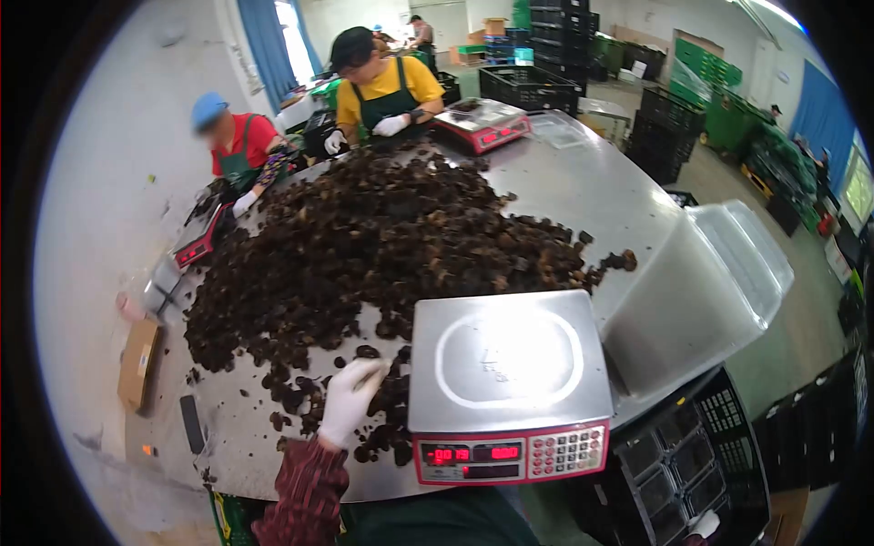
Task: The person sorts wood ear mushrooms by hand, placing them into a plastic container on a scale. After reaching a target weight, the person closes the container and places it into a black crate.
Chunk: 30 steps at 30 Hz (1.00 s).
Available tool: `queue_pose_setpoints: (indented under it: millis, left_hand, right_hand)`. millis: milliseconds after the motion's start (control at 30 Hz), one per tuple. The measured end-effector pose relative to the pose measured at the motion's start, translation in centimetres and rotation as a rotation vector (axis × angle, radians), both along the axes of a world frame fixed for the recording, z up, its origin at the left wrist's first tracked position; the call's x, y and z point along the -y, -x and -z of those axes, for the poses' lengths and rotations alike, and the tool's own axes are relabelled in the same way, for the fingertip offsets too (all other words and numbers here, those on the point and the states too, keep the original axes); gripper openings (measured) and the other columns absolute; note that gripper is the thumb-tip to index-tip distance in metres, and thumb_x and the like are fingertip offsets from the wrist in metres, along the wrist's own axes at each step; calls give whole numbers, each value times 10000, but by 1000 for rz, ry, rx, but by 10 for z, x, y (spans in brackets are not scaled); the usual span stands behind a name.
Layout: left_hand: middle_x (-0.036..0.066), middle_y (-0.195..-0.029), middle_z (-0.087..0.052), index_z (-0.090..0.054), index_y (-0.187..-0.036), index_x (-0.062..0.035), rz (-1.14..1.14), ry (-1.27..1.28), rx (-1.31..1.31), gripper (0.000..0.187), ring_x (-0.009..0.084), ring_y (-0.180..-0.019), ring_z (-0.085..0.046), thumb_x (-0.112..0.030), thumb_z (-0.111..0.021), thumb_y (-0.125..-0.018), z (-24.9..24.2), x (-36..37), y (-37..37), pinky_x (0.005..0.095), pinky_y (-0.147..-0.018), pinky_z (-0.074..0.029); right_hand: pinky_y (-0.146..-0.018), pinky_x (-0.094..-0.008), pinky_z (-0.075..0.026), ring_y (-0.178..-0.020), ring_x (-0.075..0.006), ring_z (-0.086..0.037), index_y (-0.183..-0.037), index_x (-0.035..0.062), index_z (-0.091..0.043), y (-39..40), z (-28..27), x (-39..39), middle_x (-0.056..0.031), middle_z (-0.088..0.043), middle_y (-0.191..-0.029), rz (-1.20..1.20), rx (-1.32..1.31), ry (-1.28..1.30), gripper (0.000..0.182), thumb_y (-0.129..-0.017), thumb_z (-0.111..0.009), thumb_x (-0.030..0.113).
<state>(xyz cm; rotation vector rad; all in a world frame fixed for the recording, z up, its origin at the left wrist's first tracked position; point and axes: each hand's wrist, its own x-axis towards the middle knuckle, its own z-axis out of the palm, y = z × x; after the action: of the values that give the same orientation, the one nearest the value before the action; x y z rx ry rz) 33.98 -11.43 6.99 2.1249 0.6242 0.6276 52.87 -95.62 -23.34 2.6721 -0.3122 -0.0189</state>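
Observation:
My left hand (350, 400), in a white glove, is over the near edge of a heap of dark brown, mushroom-like pieces (364, 227). Its fingers are drawn together in a pinch, and whatever lies between them is hidden. Just right of it stands a red and silver weighing scale (510, 364) with a bare plate and lit red digits. My right hand (704, 525), also gloved in white, shows only in part at the bottom right. It is at a black crate (728, 409) holding several clear plastic boxes (674, 464); its fingers cannot be made out.
A stack of clear plastic tubs (701, 291) leans at the table's right edge. Across the metal table (592, 182), two people work beside scales (482, 127). A dark flat object (192, 424) and a cardboard box (138, 364) lie left. Black crates (660, 136) stand behind.

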Motion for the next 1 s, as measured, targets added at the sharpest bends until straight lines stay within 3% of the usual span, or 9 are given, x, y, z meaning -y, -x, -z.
queue_pose_setpoints:
  millis: [100, 133, 167, 200, 367, 433, 500, 733, 1000]
  left_hand:
    - [112, -1022, -676, -685, -1063, -41, 79, -161, 48, 223, 232, -932, -650, -24, -591, -862, 13, -44, -51, 299, -828, -504]
    - [110, -1043, -675, -686, -1075, -57, 125, -220, 86, 237, 253, -958, -642, -42, -601, -855, 18, -59, -74, 316, -845, -503]
    - [104, -1061, -672, -685, -1082, -66, 187, -360, 127, 246, 264, -984, -631, -60, -609, -848, 22, -75, -98, 334, -864, -499]
    - [98, -1079, -670, -684, -1088, -74, 249, -499, 170, 255, 275, -1009, -619, -78, -617, -842, 20, -85, -122, 352, -883, -494]
    - [81, -1196, -621, -674, -1132, -149, 651, -737, 24, 322, 284, -1130, -558, -193, -663, -813, -6, -83, -225, 389, -938, -473]
    - [70, -1324, -542, -672, -1153, -230, 656, -869, -224, 391, 308, -1253, -464, -341, -695, -780, -5, -74, -245, 503, -1011, -403]
    - [42, -1438, -433, -658, -1178, -346, 567, -932, -470, 488, 362, -1369, -317, -500, -717, -719, 20, -79, -257, 694, -1050, -242]
    - [27, -1070, -659, -712, -1083, -305, 278, -700, -889, 431, 296, -1116, -563, -401, -711, -662, 39, -127, -211, 552, -874, -476]
    - [146, -1253, -550, -590, -1286, -233, 150, -247, -491, 634, 382, -1121, -535, -423, -755, -704, 51, -170, -8, 424, -973, -457]
  right_hand:
    - [-566, -457, -454, -608, -367, -580, -816, -4, -619, -73, -84, -61, -206, -620, -730, 72, 587, -769, 313, -957, -475, 234]
    - [-541, -352, -426, -510, -225, -470, -721, 11, -524, -103, -108, -89, -97, -511, -607, -267, 934, -692, 406, -1013, -406, 268]
    - [-454, -259, -325, -472, -87, -380, -753, 47, -554, -95, -223, -186, -4, -481, -626, 190, 782, -1508, 384, -1018, -438, 298]
    - [-436, -196, -238, -471, -15, -320, -806, 66, -584, -115, -252, -205, 44, -455, -659, 47, 877, -1677, 326, -1018, -467, 284]
    - [-542, -229, -366, -580, -81, -448, -888, 12, -616, -116, -434, -394, 13, -493, -701, -574, 1143, -1447, 256, -987, -543, 236]
    - [-627, -313, -428, -651, -184, -515, -946, -14, -622, -124, -463, -434, -74, -538, -732, -1021, 1036, -782, 258, -963, -574, 239]
    - [-642, -349, -431, -649, -227, -518, -921, -21, -624, -148, -460, -453, -120, -541, -731, -1003, 834, -672, 278, -956, -578, 251]
    - [-597, -372, -395, -588, -210, -429, -753, -78, -546, -153, -469, -452, -161, -458, -618, -710, 333, -815, 520, -989, -499, 383]
    - [-563, -336, -327, -612, -138, -312, -701, -57, -447, -163, -465, -454, -80, -315, -620, -724, 324, -895, 545, -998, -478, 398]
